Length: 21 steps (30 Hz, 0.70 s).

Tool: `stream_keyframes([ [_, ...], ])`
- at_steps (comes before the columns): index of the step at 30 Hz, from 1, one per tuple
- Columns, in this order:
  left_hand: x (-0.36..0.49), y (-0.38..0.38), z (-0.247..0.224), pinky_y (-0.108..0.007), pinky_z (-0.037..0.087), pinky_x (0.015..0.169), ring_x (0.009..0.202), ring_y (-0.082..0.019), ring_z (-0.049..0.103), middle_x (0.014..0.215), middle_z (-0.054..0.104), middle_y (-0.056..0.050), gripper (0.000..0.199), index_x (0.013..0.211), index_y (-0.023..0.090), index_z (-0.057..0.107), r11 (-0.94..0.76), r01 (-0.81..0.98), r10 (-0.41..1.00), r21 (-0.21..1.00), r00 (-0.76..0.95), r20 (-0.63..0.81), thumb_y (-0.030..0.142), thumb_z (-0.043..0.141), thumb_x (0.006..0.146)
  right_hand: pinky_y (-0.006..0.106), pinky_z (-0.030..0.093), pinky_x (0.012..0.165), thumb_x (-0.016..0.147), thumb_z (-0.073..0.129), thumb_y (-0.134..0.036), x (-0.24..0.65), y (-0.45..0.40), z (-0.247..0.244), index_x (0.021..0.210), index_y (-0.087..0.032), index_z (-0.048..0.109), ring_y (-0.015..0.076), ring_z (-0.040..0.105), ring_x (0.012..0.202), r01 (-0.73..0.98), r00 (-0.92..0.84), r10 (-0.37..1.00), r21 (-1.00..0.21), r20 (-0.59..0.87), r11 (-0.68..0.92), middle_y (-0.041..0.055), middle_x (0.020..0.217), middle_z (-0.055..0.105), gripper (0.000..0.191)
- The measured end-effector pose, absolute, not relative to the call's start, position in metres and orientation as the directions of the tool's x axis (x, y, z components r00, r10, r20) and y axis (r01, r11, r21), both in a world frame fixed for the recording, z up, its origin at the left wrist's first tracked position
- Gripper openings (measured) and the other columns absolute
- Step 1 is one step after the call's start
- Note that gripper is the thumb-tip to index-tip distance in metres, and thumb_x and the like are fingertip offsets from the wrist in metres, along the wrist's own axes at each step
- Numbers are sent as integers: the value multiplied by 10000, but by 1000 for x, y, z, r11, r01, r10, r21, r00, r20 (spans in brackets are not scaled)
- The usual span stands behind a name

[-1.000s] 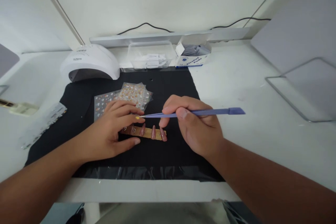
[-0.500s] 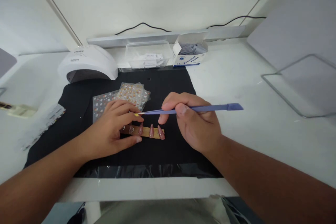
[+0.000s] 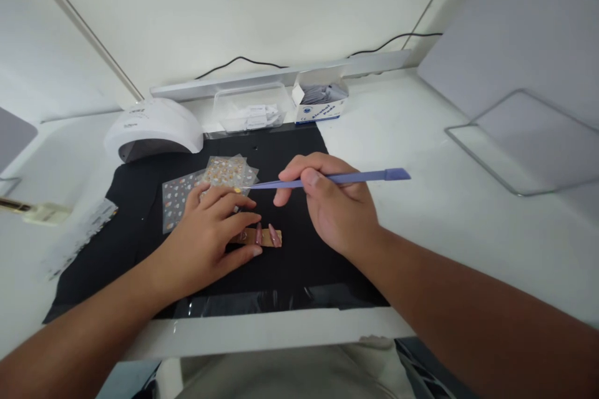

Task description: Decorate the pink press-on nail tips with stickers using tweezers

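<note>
My right hand (image 3: 339, 206) grips purple tweezers (image 3: 349, 177), held nearly level over the black mat with the tips pointing left. A tiny yellow piece (image 3: 238, 190), apparently a sticker, is at the tips, beside my left fingers. My left hand (image 3: 210, 230) lies with its fingers spread over a wooden strip (image 3: 266, 240), thumb on the near side and index finger on the far side. Two brownish-pink false nails (image 3: 274, 235) show clearly on the strip's right end; my hand covers the rest. Sheets of nail stickers (image 3: 224, 171) lie beyond and partly under my left fingers.
A white nail lamp (image 3: 156, 128) stands at the back left. Beside it are a clear plastic tray (image 3: 255, 109) with white packets and an open alcohol pads box (image 3: 321, 103). On the left lie a pale bottle (image 3: 47, 213) and a stack of sheets (image 3: 87, 237).
My left hand has slid right along the strip, covering more of its nails. The tweezers have moved a little away from me with the yellow piece. The whole view has shifted slightly.
</note>
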State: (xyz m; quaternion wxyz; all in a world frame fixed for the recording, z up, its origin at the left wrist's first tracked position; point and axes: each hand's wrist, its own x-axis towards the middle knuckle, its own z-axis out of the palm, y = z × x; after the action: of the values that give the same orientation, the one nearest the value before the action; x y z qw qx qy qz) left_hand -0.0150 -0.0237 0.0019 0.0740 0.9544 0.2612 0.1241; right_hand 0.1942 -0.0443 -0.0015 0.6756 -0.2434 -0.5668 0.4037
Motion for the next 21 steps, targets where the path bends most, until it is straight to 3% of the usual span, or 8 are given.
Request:
stream_keyframes([
  [8,-15,-23,1,-537,295,995,1098,-274,537,1167,636,-65,189,1067,251,646,-857,472,510,206,833,214,347,615,908,258,513,706,955,558,-205,194,-46,-2,895,-176,722,110,637,662,-283,7,826,-792,563,542,-16,697,663,177],
  [16,-12,-29,5,-574,285,1012,1160,-311,510,1220,622,-97,361,1187,220,601,-850,497,526,176,826,202,406,636,879,244,523,744,956,551,-180,194,-47,-2,895,-167,714,97,645,673,-298,10,832,-793,554,532,-22,702,661,175],
  [21,-4,-38,11,-601,268,1021,1181,-320,515,1197,642,-89,296,1133,227,626,-838,529,546,135,812,206,399,615,892,249,533,721,956,544,-201,195,-46,0,883,-167,705,106,639,676,-280,51,821,-781,569,559,-18,698,658,180],
])
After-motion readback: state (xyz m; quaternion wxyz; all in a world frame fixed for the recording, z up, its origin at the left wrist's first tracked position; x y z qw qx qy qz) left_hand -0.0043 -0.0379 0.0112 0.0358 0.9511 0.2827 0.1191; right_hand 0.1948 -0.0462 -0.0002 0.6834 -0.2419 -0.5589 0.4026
